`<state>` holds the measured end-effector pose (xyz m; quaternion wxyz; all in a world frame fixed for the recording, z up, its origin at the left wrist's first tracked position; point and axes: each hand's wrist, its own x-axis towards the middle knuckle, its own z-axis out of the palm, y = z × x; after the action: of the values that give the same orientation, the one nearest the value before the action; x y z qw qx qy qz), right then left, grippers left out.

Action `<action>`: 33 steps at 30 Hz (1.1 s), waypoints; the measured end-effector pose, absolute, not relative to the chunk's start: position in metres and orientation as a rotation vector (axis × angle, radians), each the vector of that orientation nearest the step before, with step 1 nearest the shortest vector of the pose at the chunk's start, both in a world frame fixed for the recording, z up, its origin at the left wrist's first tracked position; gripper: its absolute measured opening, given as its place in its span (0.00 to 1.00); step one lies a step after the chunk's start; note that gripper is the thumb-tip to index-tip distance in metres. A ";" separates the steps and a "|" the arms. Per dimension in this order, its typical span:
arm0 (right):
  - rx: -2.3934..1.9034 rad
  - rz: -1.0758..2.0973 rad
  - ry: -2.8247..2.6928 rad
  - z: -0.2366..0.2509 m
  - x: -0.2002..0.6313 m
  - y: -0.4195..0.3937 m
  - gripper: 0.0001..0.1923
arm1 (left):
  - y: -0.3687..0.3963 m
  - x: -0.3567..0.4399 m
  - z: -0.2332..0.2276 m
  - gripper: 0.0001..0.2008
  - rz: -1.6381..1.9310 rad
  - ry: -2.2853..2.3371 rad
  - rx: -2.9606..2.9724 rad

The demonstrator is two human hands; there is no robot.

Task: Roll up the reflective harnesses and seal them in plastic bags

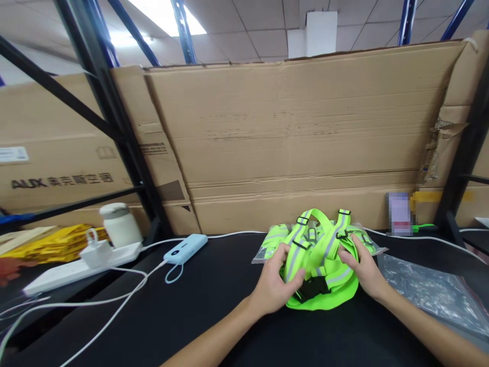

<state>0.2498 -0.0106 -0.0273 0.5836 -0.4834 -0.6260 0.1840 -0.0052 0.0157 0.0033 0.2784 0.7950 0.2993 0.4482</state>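
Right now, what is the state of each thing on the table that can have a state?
Reflective vest: bunched up, out of its bag, held from both sides.
Left hand: gripping the vest's left side.
Right hand: resting on the vest's right side.
Bagged vests: packed in clear bags behind the vest.
Empty plastic bag: lying flat, crumpled.
Power strip: white charger plugged in.
Power bank: lying flat, cable attached.
White jar: upright, lid on.

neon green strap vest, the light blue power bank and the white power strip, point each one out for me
neon green strap vest (324, 255), head view, on a green strap between the two hands
light blue power bank (185, 248), head view, on its top face
white power strip (76, 267), head view, on its long white body
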 end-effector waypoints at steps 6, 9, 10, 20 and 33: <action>-1.086 0.572 -1.258 -0.021 0.251 -0.010 0.13 | 0.037 -0.008 0.013 0.17 1.350 0.810 1.231; -1.012 0.692 -1.128 -0.018 0.254 -0.007 0.13 | 0.043 -0.011 0.016 0.17 1.422 0.794 1.050; -1.003 0.714 -1.107 -0.018 0.254 -0.007 0.15 | 0.044 -0.011 0.018 0.18 1.413 0.781 1.006; -0.846 1.148 -0.784 -0.005 0.247 -0.014 0.17 | 0.041 -0.012 0.025 0.19 1.380 0.726 0.819; -0.793 1.247 -0.947 -0.005 0.240 -0.019 0.28 | 0.031 -0.007 0.027 0.23 1.154 0.687 0.981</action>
<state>0.2396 -0.0194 -0.0046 0.6390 -0.3474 -0.4149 0.5467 -0.0073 0.0306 0.0265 0.6738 0.4358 0.3051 0.5128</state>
